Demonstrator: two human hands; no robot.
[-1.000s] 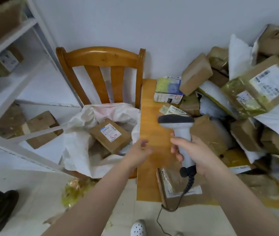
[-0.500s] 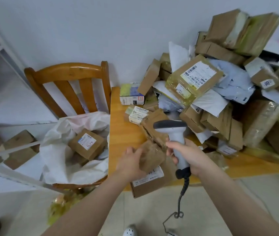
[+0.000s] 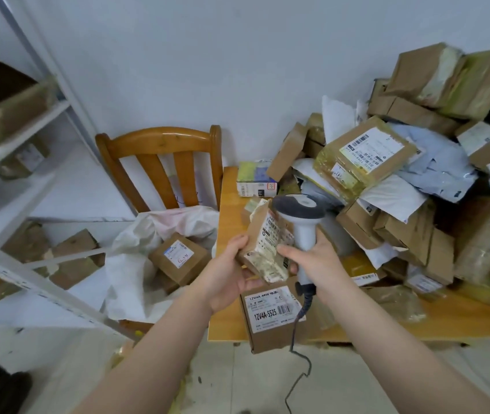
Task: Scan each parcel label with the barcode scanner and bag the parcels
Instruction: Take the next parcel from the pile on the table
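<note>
Open floor [image 3: 237, 383] in front of the counter and under both forearms, pale tile; plain wall [image 3: 207, 70] behind; white shelf rack [image 3: 22, 135] down the left side, blurred cardboard boxes on its tiers; heap [image 3: 402, 222] of brown cartons and white and grey mailers over the right and rear of the counter [image 3: 228, 222], piled against the wall and out to the front edge on the right; wood showing only in a strip along the left edge and a band along the front; wooden chair [image 3: 160, 141] just beside that left edge, back to the wall; white bag [image 3: 130, 264] slumped on the seat, mouth open upward, one labelled box [image 3: 179, 258] lying in it; second box [image 3: 270, 318], printed 12V4A-5525, overhanging the near edge of the counter, below the hands.

Above the front left corner, apart from the heap: small parcel [image 3: 267, 246], tilted, label side turned right toward the scanner [image 3: 305, 231]; left hand [image 3: 228, 273] palm up beneath the parcel, thumb on its left face, fingers wrapped under, gripping it; right hand [image 3: 315, 264] closed round the scanner's pale handle, index finger forward by the parcel's lower corner; scanner upright, dark head just beside the label, touching or not unclear; cable [image 3: 305, 300] hanging from the handle base, across the second box, down to the floor in loose bends.
</note>
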